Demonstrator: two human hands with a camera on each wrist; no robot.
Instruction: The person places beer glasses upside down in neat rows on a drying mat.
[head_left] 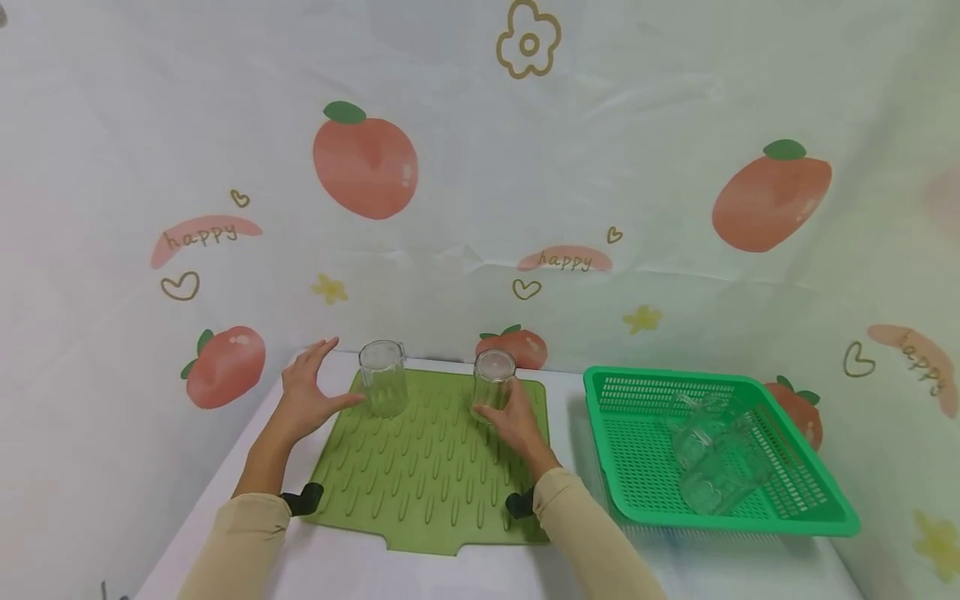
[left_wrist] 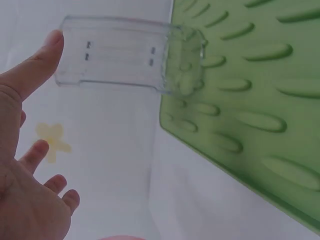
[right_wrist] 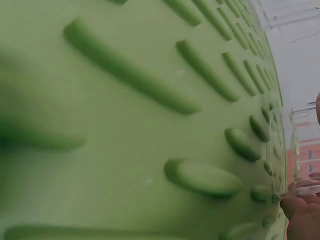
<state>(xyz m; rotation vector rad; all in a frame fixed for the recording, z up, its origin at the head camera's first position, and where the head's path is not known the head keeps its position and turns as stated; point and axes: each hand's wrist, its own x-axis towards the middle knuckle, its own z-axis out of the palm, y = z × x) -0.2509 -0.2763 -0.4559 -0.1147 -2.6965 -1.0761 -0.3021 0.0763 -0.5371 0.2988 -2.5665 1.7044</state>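
Observation:
A clear glass (head_left: 384,385) stands upright at the back left of the green ridged mat (head_left: 420,500). Beside its left side is my left hand (head_left: 303,400), fingers spread and thumb reaching toward the glass. In the left wrist view the thumb tip overlaps the edge of this glass (left_wrist: 117,57); whether it touches, I cannot tell. At the back right of the mat, my right hand (head_left: 519,421) grips a second clear glass (head_left: 491,375) from its right side. Only fingers of the right hand (right_wrist: 305,217) and part of the held glass (right_wrist: 302,150) show in the right wrist view.
To the right of the mat stands a green plastic basket (head_left: 603,454) with several clear glass pieces (head_left: 708,492) lying inside on its right half. A white cloth (head_left: 465,167) printed with fruit hangs behind the white table (head_left: 352,575).

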